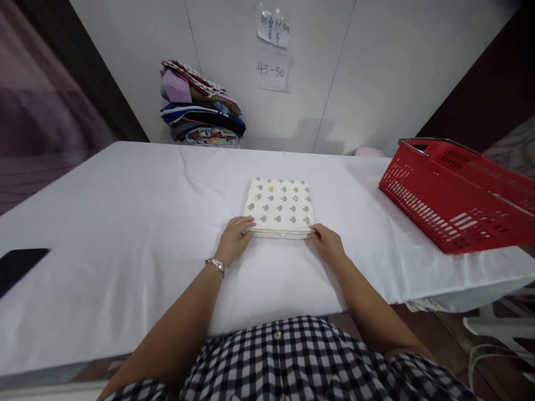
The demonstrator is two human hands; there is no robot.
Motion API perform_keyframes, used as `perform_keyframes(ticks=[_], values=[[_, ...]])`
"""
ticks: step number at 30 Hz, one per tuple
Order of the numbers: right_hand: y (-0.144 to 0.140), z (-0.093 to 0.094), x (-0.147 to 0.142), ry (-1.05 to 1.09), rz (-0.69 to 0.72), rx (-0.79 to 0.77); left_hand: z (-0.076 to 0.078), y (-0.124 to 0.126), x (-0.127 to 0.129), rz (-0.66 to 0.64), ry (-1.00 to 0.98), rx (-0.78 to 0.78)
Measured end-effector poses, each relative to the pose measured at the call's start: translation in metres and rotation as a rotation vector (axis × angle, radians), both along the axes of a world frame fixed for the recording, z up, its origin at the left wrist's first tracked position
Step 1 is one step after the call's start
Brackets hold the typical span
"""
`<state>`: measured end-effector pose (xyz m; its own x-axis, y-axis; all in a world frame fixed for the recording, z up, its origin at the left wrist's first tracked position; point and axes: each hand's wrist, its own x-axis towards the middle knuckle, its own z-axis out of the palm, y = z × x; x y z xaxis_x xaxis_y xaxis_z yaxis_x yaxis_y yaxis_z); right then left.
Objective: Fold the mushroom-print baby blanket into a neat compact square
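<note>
Folded cloth (280,207), white with small printed motifs, lies mid-worktop (125,223) as compact rectangle; folding looks finished, only squaring or moving away seems left. Left hand (234,239) pinches near-left corner, right hand (328,244) pinches near-right corner; hands apart. Red basket (455,195) right; stack of folded fabrics (200,106) at wall.
</note>
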<state>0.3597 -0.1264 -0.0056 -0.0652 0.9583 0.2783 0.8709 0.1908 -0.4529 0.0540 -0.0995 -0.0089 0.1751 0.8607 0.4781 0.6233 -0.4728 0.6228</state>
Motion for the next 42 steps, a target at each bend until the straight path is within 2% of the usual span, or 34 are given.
perform_keyframes(ticks=[20, 24, 32, 36, 42], values=[[-0.004, 0.003, -0.001, 0.181, 0.066, 0.029, 0.004, 0.001, 0.005, 0.026, 0.01, 0.007], [-0.005, 0.006, -0.002, 0.118, 0.049, 0.085, 0.004, 0.001, 0.006, 0.027, 0.03, 0.037], [-0.001, 0.006, -0.008, 0.039, 0.132, 0.242, 0.006, -0.003, 0.013, 0.055, 0.19, 0.105], [0.002, 0.005, -0.011, 0.003, 0.188, 0.264, 0.009, -0.003, 0.019, 0.051, 0.216, 0.128], [0.005, 0.002, -0.012, -0.015, 0.177, 0.259, 0.012, 0.0, 0.025, 0.057, 0.26, 0.126]])
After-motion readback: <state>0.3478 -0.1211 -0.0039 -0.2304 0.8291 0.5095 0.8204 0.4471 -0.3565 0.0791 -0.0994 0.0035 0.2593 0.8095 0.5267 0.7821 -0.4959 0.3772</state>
